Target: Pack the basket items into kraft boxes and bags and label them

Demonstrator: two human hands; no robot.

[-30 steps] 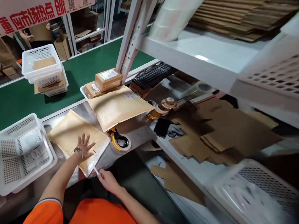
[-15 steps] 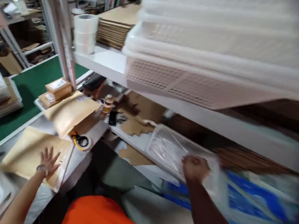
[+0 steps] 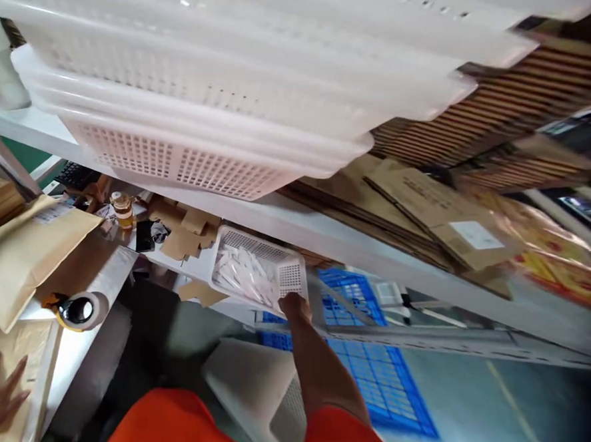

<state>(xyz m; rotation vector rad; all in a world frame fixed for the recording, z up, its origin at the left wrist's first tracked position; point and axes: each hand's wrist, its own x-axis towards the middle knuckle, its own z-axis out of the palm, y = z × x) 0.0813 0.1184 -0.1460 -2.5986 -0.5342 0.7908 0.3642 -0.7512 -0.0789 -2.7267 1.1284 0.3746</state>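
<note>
with the left hand (image 3: 0, 398) kept spread flat on the padded envelope (image 3: 34, 360) on the bench (image 3: 118, 264), the right hand (image 3: 295, 306) is now shifted well away to the white basket (image 3: 289, 277), its grip being impossible to tell, so the envelope is steadied one-handed.

left hand (image 3: 3, 393) cut off, stacked baskets (image 3: 236, 71) blurred

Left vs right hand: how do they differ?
Pose: left hand is flat, fingers spread; right hand looks bunched, its grip unclear. Place: left hand is on the tan envelope; right hand is at the white basket. Framing: left hand is cut by the picture's edge; right hand isn't. Shared: both ungloved.
</note>
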